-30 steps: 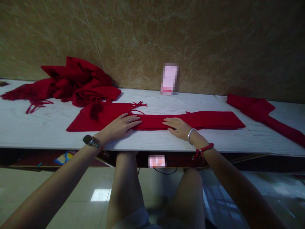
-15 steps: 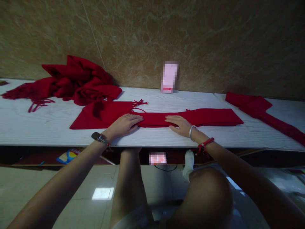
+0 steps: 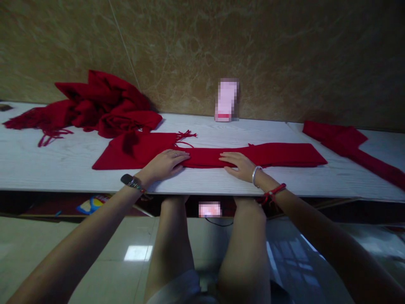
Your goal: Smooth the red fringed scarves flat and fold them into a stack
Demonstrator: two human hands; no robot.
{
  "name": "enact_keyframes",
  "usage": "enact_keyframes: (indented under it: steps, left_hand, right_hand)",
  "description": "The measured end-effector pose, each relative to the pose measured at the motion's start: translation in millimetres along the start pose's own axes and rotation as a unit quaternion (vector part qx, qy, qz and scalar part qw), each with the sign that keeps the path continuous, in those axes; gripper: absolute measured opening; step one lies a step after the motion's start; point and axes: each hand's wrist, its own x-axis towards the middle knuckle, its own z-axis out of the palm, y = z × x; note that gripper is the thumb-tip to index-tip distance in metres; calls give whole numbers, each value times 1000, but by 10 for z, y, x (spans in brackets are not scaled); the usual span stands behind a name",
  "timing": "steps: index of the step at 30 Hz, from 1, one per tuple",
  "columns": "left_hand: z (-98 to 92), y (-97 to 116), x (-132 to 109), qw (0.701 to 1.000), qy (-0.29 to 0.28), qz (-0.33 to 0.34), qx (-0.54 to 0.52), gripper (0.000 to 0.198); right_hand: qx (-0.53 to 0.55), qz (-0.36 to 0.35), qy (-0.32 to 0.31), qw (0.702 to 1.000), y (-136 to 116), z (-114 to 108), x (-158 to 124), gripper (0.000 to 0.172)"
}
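Observation:
A long red scarf point(image 3: 278, 154) lies folded lengthwise across the white table point(image 3: 47, 169), its fringe showing near the middle. My left hand point(image 3: 166, 164) lies flat on the scarf left of centre, fingers stretched out, a ring on one finger and a watch on the wrist. My right hand point(image 3: 238, 165) rests flat on the scarf a little to the right, fingers together and extended, with a silver bangle and a red cord at the wrist. Both palms press the cloth against the tabletop.
A heap of red scarves point(image 3: 101, 105) sits at the back left against the marbled wall. Another red scarf point(image 3: 348, 145) lies at the right end. A pink box point(image 3: 226, 101) stands by the wall. My knees are below the table edge.
My hands have stayed flat on the scarf, shifting only slightly. My right knee rose half a second ago and has dropped back down.

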Motion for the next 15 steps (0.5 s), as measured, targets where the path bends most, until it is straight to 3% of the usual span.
enact_keyframes:
  steps: [7, 15]
  left_hand:
    - [-7, -16, -15, 1000, -15, 9, 2, 37]
    - [-213, 8, 245, 992, -99, 48, -54, 41]
  right_hand:
    - [-30, -10, -34, 999, -35, -51, 4, 37]
    - [-20, -119, -127, 985, -5, -128, 219, 41]
